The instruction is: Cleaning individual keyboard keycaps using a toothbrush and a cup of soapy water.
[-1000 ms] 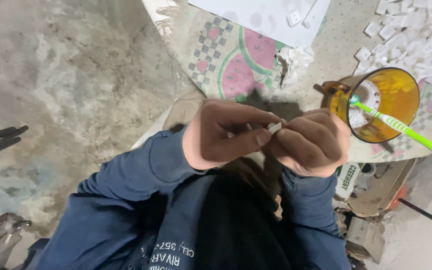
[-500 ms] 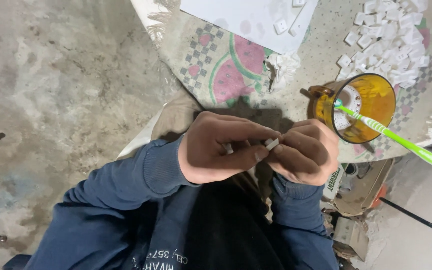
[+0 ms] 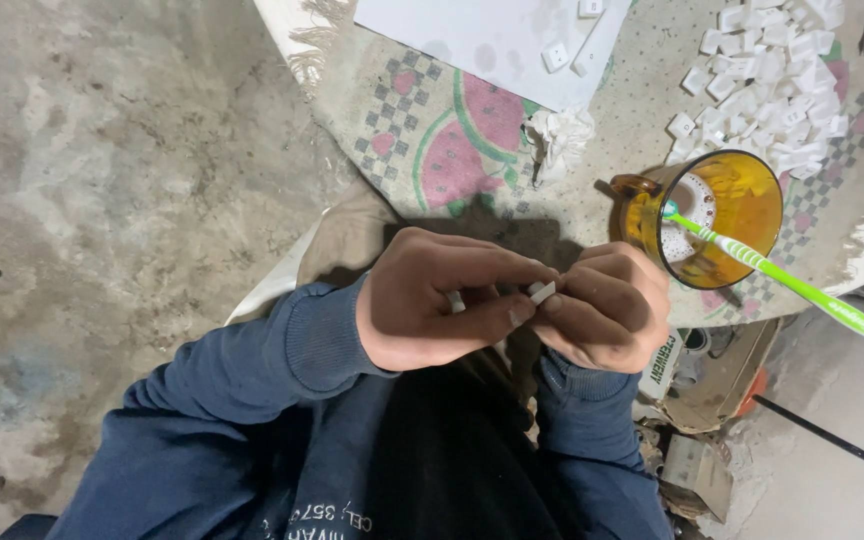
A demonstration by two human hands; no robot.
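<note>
Both hands are meeting close to the body, over the lap, just below the table edge. Left hand (image 3: 432, 300) is curling its fingers in, thumb and forefinger pinching a small white piece (image 3: 541, 292) at one end. Right hand (image 3: 607, 315) is closing narrow on the other end, fingertips touching the piece, so the piece is sitting between the two hands, tilted a bit. Holding it at both ends like this is probably steadying it for fine finger work; what exactly the fingers are doing to it is too small to tell. A second bit of white is showing between the left fingers, cannot tell what it is.

Amber glass (image 3: 717, 215) is standing on the cloth (image 3: 452, 140) just beyond the right hand, within easy reach. Green toothbrush (image 3: 782, 275) is leaning in it, head down in the glass, handle sticking out over the table edge. Pile of white pieces (image 3: 772, 90) is lying behind the glass, well apart from the hands, looking like the same kind as the held one. White sheet (image 3: 472, 35) is lying at the far edge with a few pieces on it. Crumpled tissue (image 3: 560, 135) is sitting between sheet and glass. Blue sleeves are covering both arms. Bare concrete floor (image 3: 102, 200) on the left.
</note>
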